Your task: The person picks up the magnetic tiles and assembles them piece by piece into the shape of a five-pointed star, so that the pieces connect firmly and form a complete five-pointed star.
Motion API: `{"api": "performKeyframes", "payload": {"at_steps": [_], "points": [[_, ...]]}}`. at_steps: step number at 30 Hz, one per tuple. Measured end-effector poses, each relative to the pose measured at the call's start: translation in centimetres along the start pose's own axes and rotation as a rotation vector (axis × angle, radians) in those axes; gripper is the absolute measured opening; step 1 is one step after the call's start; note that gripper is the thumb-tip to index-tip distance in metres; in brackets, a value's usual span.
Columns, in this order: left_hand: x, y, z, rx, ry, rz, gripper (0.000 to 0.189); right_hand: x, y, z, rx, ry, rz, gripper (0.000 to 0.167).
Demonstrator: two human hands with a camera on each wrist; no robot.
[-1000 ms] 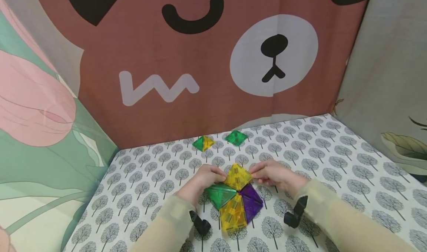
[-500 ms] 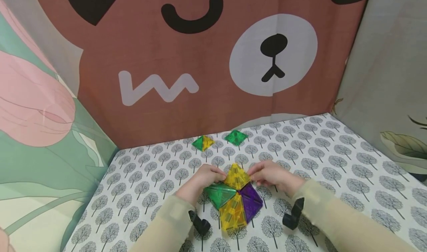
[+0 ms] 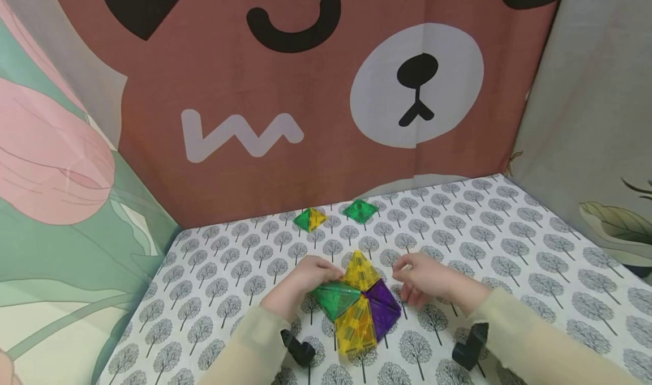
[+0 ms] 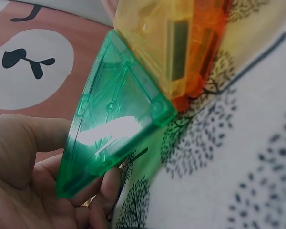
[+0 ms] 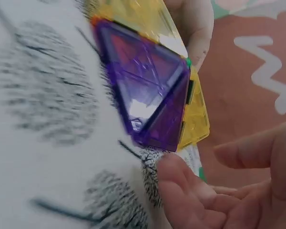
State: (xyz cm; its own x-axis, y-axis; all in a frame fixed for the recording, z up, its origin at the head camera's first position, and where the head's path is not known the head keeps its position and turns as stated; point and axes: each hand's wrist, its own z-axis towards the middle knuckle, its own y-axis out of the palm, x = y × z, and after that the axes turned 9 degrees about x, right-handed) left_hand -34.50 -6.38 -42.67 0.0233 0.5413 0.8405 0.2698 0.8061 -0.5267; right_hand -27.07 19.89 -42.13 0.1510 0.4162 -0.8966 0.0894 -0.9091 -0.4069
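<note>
A cluster of translucent magnetic tiles sits on the cloth: a far yellow tile piece (image 3: 360, 272), a green tile piece (image 3: 338, 299), a purple tile piece (image 3: 383, 306) and a near yellow tile piece (image 3: 355, 328), meeting at a middle point. My left hand (image 3: 313, 274) pinches the left edge of the far yellow piece, just beyond the green one. In the left wrist view the green piece (image 4: 109, 109) hides its thumb tip. My right hand (image 3: 425, 277) is off to the right, loosely curled with nothing in it, beside the purple piece (image 5: 138, 86).
Toward the back lie a small green-and-yellow tile pyramid (image 3: 310, 219) and a green tile pyramid (image 3: 360, 210). The tree-print cloth (image 3: 489, 317) covers the surface. A hanging bear-print curtain (image 3: 244, 175) borders it behind, with more curtains at both sides.
My right hand has let go of the far yellow piece and moved right. The far yellow piece has turned and shifted slightly left against the cluster. My left hand stays at its left edge.
</note>
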Motion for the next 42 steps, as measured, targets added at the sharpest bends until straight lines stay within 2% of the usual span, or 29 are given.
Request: {"api": "performKeyframes", "payload": {"at_steps": [3, 7, 11, 15, 20, 25, 31, 38, 42], "points": [[-0.4, -0.3, -0.4, 0.004, 0.014, 0.013, 0.017, 0.5, -0.1, -2.2, -0.055, 0.038, 0.127, 0.044], [-0.9, -0.6, -0.7, 0.007, 0.023, 0.012, 0.017, 1.5, 0.0, -4.8, -0.153, 0.101, 0.384, 0.06], [-1.3, -0.8, -0.9, 0.018, 0.036, 0.011, 0.018, 2.4, 0.4, -6.4, -0.255, 0.102, 0.616, 0.07], [-1.5, -0.9, -1.2, 0.039, 0.024, -0.014, 0.022, 2.7, 0.9, -7.0, -0.302, 0.07, 0.737, 0.073], [-1.5, -1.2, -2.2, 0.069, -0.005, -0.024, 0.022, 2.6, 1.2, -6.9, -0.294, 0.042, 0.749, 0.075], [-1.7, -1.6, -3.4, 0.072, 0.002, -0.006, 0.018, 2.5, 0.9, -6.0, -0.31, 0.067, 0.743, 0.078], [-1.9, -2.1, -5.3, 0.03, -0.013, -0.043, 0.018, 2.0, 0.4, -4.8, -0.312, 0.092, 0.715, 0.084], [-1.7, -2.5, -7.9, -0.017, 0.001, -0.044, 0.019, 1.2, 0.3, -3.4, -0.278, 0.064, 0.662, 0.086], [-1.3, -2.5, -9.2, -0.018, -0.014, -0.06, 0.019, 0.8, 0.2, -2.9, -0.267, 0.058, 0.64, 0.085]]}}
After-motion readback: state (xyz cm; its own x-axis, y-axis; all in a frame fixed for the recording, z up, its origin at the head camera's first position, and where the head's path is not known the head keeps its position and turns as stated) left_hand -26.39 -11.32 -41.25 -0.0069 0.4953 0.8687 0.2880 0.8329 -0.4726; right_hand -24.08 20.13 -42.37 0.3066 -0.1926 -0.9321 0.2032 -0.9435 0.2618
